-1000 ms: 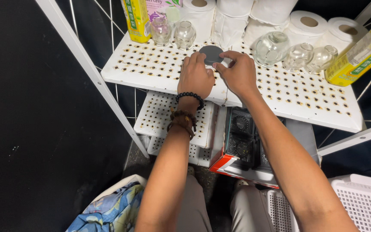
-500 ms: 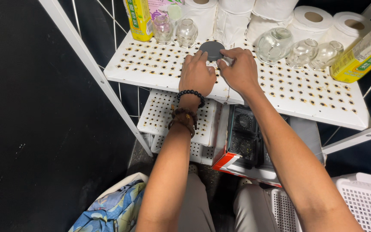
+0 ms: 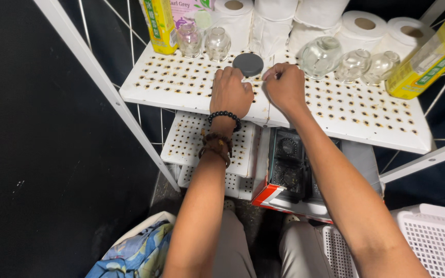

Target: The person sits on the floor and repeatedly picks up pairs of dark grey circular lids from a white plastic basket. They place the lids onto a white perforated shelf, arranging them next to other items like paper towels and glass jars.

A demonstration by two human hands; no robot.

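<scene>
With the right hand (image 3: 286, 87) now withdrawn from the grey round lid (image 3: 248, 64), its fingers curled shut, the left hand (image 3: 230, 91) rests just beside it, fingers together, on the perforated white shelf (image 3: 171, 82).

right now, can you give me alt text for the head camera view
Two bare hands, left hand and right hand, rest on a white perforated shelf beside a round grey lid. Small glass jars, toilet paper rolls and yellow cartons line the back.
</scene>
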